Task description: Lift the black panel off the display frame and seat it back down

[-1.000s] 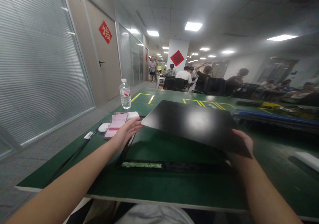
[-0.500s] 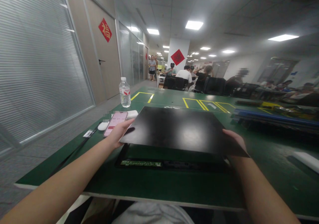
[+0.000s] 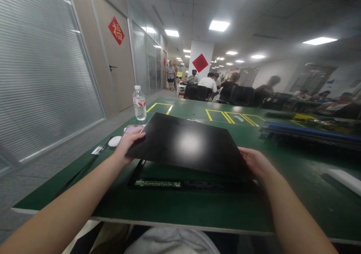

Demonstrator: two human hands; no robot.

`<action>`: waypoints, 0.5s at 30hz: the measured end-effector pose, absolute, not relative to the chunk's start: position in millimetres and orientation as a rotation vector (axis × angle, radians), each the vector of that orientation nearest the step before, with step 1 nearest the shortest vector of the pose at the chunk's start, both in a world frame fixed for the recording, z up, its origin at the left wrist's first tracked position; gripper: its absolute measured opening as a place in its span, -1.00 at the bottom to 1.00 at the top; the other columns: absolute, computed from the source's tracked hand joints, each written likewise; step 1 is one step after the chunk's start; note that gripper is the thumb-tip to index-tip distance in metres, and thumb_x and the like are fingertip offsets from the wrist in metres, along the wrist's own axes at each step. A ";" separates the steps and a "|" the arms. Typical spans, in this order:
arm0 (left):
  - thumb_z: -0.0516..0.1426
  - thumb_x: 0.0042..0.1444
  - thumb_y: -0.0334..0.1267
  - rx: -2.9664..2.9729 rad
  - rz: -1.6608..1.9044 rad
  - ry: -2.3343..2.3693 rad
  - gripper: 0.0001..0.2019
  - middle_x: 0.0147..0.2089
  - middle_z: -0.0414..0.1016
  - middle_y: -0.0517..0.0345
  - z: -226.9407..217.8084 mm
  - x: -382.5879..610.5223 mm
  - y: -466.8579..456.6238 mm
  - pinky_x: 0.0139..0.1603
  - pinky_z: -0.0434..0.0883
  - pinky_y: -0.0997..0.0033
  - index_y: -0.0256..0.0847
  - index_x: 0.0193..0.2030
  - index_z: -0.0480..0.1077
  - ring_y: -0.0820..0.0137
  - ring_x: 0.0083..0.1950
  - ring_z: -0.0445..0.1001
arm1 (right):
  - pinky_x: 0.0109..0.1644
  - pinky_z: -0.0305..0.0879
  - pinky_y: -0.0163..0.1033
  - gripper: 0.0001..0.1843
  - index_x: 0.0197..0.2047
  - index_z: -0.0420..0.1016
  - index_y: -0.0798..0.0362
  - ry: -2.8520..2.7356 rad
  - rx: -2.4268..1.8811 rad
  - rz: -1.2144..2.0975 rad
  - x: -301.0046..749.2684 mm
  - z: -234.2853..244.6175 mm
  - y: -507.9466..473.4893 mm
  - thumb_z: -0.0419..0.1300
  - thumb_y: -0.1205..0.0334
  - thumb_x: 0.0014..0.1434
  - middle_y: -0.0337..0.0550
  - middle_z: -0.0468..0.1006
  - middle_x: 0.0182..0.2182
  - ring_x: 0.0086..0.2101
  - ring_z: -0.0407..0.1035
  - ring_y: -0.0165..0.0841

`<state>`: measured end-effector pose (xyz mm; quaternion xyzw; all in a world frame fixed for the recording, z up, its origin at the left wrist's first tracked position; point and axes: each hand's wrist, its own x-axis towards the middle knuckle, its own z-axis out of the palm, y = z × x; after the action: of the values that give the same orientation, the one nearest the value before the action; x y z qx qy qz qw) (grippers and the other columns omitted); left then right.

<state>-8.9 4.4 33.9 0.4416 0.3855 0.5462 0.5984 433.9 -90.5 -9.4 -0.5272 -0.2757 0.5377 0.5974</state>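
A thin black glossy panel (image 3: 169, 137), like a display screen, is held in the air between my two hands, tilted with its right side lower. My left hand (image 3: 128, 145) grips its left edge, thumb on top. At the right edge my right hand (image 3: 256, 161) holds it, fingers partly hidden behind and under the panel. Beneath lies a black frame (image 3: 203, 186) on the green table, with a green circuit board (image 3: 158, 183) along its near side. The panel hides the frame's far part.
Left of the panel are a phone (image 3: 131, 129), a white round object (image 3: 115, 141) and a black strap (image 3: 81, 173). A water bottle (image 3: 139, 103) stands behind them. At right lie stacked blue-edged panels (image 3: 310, 130) and a white bar (image 3: 345, 180) on the green table (image 3: 180, 212).
The panel has shifted left with both hands and its right side has tipped lower. My right hand has moved left and its fingers now show more. The frame beneath stays on the table.
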 end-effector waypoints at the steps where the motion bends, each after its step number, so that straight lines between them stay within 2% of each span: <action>1: 0.24 -0.17 -0.35 1.042 1.272 0.891 -0.62 -0.28 0.67 0.12 32.8 -9.5 5.0 -0.29 0.57 0.39 -0.25 -0.12 0.60 0.16 -0.18 0.65 | -0.30 0.49 -0.23 -0.75 -0.12 0.53 0.16 -0.650 -1.245 1.240 435.3 -10.3 -89.6 0.22 0.40 0.09 -0.06 0.64 -0.40 -0.38 0.56 -0.26; 4: 0.26 -0.19 -0.34 1.064 1.289 0.874 -0.61 -0.27 0.67 0.13 28.6 -11.9 7.4 -0.28 0.57 0.37 -0.23 -0.12 0.60 0.14 -0.17 0.65 | -0.36 0.46 -0.30 -0.66 0.01 0.47 0.15 -0.659 -1.319 1.180 438.6 -11.8 -88.3 0.18 0.38 0.13 -0.02 0.65 -0.36 -0.39 0.55 -0.29; 7: 0.26 -0.19 -0.35 1.042 1.300 0.883 -0.64 -0.30 0.67 0.13 27.8 -13.2 8.0 -0.36 0.57 0.38 -0.22 -0.15 0.60 0.15 -0.22 0.65 | -0.39 0.45 -0.29 -0.57 0.11 0.39 0.14 -0.658 -1.358 1.105 439.4 -11.1 -88.8 0.17 0.37 0.15 0.05 0.65 -0.31 -0.39 0.56 -0.28; 11: 0.26 -0.21 -0.40 1.001 1.297 0.894 -0.68 -0.30 0.67 0.11 32.4 -11.9 4.9 -0.44 0.53 0.43 -0.23 -0.22 0.57 0.21 -0.30 0.64 | -0.36 0.46 -0.26 -0.52 0.16 0.35 0.09 -0.673 -1.388 1.082 437.6 -8.1 -90.8 0.17 0.33 0.16 0.07 0.66 -0.29 -0.38 0.56 -0.26; 15: 0.24 -0.19 -0.40 0.998 1.290 0.914 -0.70 -0.28 0.66 0.12 34.6 -10.4 2.8 -0.40 0.55 0.39 -0.20 -0.23 0.56 0.16 -0.24 0.65 | -0.35 0.45 -0.27 -0.47 0.20 0.34 0.04 -0.712 -1.417 1.041 436.7 -6.4 -92.1 0.17 0.31 0.14 0.04 0.67 -0.29 -0.37 0.56 -0.27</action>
<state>-10.4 2.8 34.6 0.4295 0.3932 0.5550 0.5941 436.7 -92.1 -6.4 -0.6069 -0.3050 0.4458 0.5830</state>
